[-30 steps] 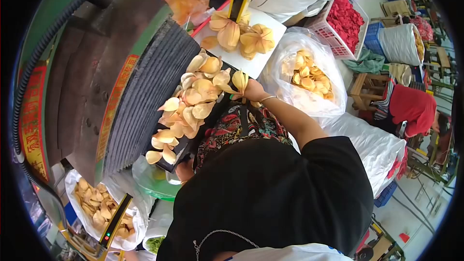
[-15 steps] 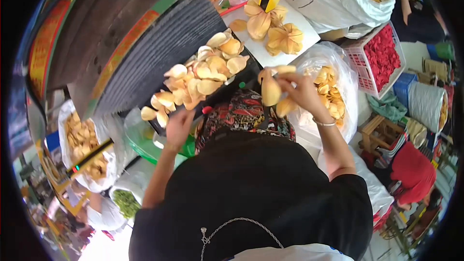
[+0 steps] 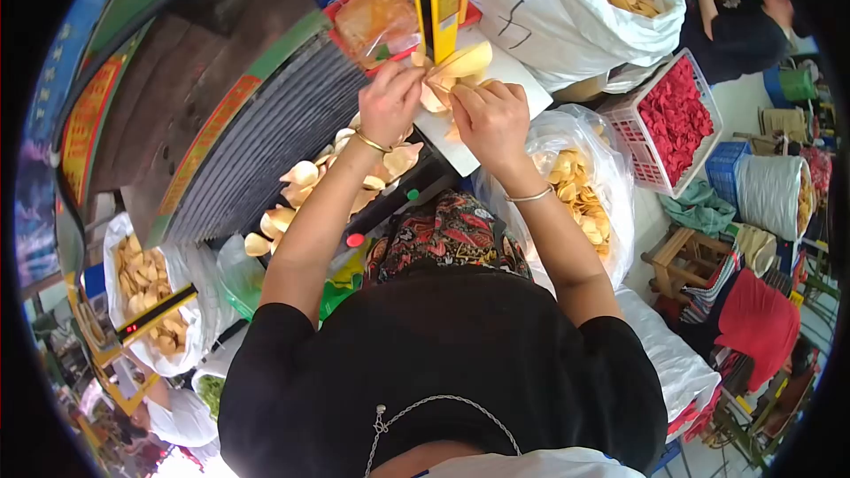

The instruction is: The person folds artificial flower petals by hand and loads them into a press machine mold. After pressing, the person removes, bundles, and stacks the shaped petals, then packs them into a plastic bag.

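Both hands are raised at the white board [image 3: 531, 93], below the upright yellow post [image 3: 450, 0]. My left hand [image 3: 390, 104] is closed, its thumb and fingers pinching the near side of several cream-yellow petals [image 3: 467, 62] that look like artificial flower parts. On the other side my right hand [image 3: 492, 124] pinches the same petals with closed fingers. The fingertips partly hide where the petals meet. Under my left forearm lies a heap of loose petals [image 3: 303, 175], beside the black ribbed belt [image 3: 288, 93].
A clear plastic bag [image 3: 624, 230] of yellow petals stands right of my lap. Beyond it are a crate [image 3: 620, 128] of red petals and a big white sack [image 3: 567, 26]. A red tray [image 3: 474, 13] sits behind the post. Other people work at the edges.
My left hand has moved up from the heap to the board. My right hand has carried petals up from above my lap, and both hands now meet on them.
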`<control>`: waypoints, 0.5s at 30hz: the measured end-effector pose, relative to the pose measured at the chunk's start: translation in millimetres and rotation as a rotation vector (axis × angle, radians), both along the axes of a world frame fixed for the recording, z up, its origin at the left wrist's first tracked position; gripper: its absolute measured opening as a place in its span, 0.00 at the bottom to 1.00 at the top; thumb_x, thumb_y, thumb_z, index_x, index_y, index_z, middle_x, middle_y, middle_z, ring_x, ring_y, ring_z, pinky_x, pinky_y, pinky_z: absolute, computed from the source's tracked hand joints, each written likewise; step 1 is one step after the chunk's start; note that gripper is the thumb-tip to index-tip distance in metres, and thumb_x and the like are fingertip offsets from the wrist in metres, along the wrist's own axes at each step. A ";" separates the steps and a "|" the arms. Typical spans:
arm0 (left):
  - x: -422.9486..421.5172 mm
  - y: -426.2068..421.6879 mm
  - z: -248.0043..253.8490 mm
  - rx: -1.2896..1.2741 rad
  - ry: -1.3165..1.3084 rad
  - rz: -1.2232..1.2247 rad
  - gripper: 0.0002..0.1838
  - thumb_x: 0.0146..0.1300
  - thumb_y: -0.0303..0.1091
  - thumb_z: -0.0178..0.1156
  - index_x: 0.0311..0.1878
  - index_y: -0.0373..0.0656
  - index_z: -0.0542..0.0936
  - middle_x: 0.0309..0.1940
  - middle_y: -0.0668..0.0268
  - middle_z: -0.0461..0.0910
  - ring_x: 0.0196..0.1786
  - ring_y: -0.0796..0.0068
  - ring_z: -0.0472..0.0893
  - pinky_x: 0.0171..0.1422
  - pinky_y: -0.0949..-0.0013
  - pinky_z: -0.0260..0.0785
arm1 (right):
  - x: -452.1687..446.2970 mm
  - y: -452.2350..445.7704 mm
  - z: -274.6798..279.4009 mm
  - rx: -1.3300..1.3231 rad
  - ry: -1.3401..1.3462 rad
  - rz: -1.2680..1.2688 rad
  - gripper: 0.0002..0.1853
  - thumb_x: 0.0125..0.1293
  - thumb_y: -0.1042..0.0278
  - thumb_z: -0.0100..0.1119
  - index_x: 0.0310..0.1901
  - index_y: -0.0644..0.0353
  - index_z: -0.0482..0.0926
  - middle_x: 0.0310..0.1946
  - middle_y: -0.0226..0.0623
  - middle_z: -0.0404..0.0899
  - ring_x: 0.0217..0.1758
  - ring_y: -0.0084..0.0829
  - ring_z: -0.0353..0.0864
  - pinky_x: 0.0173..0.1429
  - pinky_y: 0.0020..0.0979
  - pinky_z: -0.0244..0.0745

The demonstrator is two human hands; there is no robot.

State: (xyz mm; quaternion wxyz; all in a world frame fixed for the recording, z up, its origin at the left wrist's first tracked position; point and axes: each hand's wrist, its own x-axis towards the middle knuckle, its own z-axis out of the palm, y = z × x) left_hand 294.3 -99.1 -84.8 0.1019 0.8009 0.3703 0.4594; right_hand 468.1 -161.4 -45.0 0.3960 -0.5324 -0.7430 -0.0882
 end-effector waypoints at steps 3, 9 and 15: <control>11.3 32.3 -24.2 0.065 0.031 0.040 0.06 0.56 0.27 0.61 0.38 0.41 0.82 0.36 0.62 0.78 0.28 0.61 0.80 0.30 0.63 0.73 | 15.7 18.2 -41.0 -0.149 0.018 -0.123 0.04 0.54 0.66 0.64 0.29 0.54 0.81 0.23 0.29 0.78 0.30 0.34 0.76 0.40 0.35 0.66; 27.5 41.9 -48.1 -0.222 -0.105 0.091 0.10 0.57 0.30 0.61 0.42 0.42 0.82 0.44 0.59 0.80 0.37 0.58 0.81 0.39 0.61 0.74 | 27.2 29.9 -67.9 -0.379 0.064 -0.244 0.09 0.53 0.63 0.64 0.35 0.55 0.80 0.33 0.31 0.80 0.39 0.37 0.76 0.47 0.40 0.64; 42.1 42.3 -57.6 -0.048 0.075 -0.060 0.15 0.62 0.34 0.59 0.52 0.41 0.79 0.51 0.57 0.79 0.47 0.51 0.79 0.52 0.57 0.70 | 11.9 34.9 -63.5 -0.402 0.156 -0.188 0.24 0.53 0.62 0.64 0.52 0.56 0.72 0.49 0.39 0.76 0.55 0.41 0.71 0.61 0.48 0.59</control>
